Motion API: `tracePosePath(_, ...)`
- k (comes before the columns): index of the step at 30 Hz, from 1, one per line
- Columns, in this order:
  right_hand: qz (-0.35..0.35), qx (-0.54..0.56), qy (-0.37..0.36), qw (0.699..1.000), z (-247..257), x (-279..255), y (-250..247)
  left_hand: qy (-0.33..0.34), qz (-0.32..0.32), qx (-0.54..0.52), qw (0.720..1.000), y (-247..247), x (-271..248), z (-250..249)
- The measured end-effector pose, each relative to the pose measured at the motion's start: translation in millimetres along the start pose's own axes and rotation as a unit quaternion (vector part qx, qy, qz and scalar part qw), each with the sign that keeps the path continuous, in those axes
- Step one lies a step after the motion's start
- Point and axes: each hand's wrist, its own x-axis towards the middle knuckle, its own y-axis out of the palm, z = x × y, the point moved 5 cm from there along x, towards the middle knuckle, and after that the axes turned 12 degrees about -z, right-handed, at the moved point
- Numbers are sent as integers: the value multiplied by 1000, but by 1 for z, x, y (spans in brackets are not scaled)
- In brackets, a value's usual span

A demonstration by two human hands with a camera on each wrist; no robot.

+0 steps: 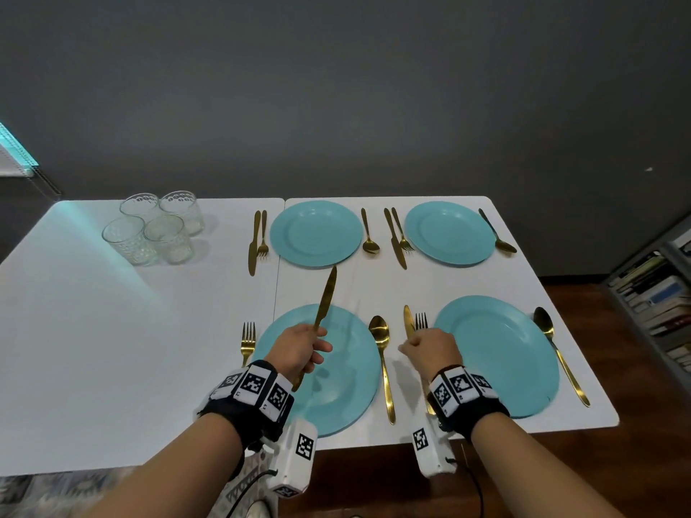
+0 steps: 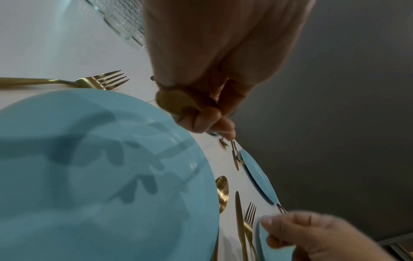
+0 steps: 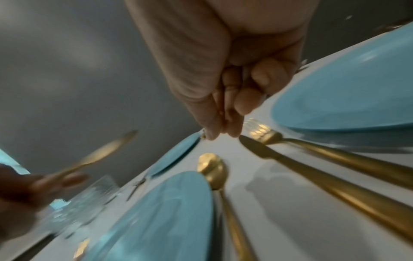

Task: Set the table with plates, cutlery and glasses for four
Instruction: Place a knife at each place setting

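Note:
My left hand (image 1: 299, 349) grips a gold knife (image 1: 326, 297) by its handle above the near-left teal plate (image 1: 347, 386), blade pointing away from me. The left wrist view shows the handle's end (image 2: 176, 102) inside the curled fingers. A fork (image 1: 247, 340) lies left of that plate and a spoon (image 1: 381, 353) right of it. My right hand (image 1: 430, 349) is curled and holds nothing. It hovers over the knife (image 1: 408, 321) and fork (image 1: 421, 320) that lie left of the near-right plate (image 1: 501, 357). Several glasses (image 1: 157, 226) stand grouped at the back left.
Two far plates (image 1: 316, 233) (image 1: 450, 233) each have a knife and fork on the left and a spoon on the right. Another spoon (image 1: 557, 349) lies right of the near-right plate. The white table (image 1: 112, 349) ends near a bookshelf (image 1: 658, 300) on the right.

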Motion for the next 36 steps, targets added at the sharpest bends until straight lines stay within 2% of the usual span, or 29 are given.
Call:
tracePosePath(4, 49, 44, -111, 992, 45, -23, 7, -22, 0, -24, 999, -1, -4, 8)
tracePosePath(8, 38, 53, -169, 984, 89, -37, 2, -3, 47, -5, 999, -7, -9, 9)
tracePosePath(13, 7, 15, -253, 967, 134, -51, -1, 3, 106, 32, 994, -24, -8, 2)
tracePosePath(15, 15, -25, -299, 954, 150, -59, 6, 11, 132, 79, 988, -35, -7, 3)
tracePosePath(17, 28, -58, -315, 947, 166, -70, 16, 23, 163, 116, 980, -50, -5, 7)
tracePosePath(19, 18, -44, -289, 956, 180, -78, 26, 37, 158, 123, 979, -70, 0, 11)
tracePosePath(21, 10, -2, -239, 971, 194, -83, 37, 59, 115, 121, 984, -92, 7, 12)
tracePosePath(25, 53, 112, -120, 985, 218, -88, 64, 65, 107, 87, 988, -122, 12, 18)
tracePosePath(28, 67, 166, -60, 982, 238, -93, 76, 104, 74, 98, 987, -144, 18, 21)
tracePosePath(30, 95, 205, -16, 974, 245, -96, 86, 120, 75, 110, 984, -155, 21, 23)
tracePosePath(33, 126, 281, 56, 950, 249, -100, 103, 120, 89, 139, 979, -170, 25, 28)
tracePosePath(36, 125, 290, 117, 942, 246, -104, 117, 96, 119, 154, 976, -179, 29, 37)
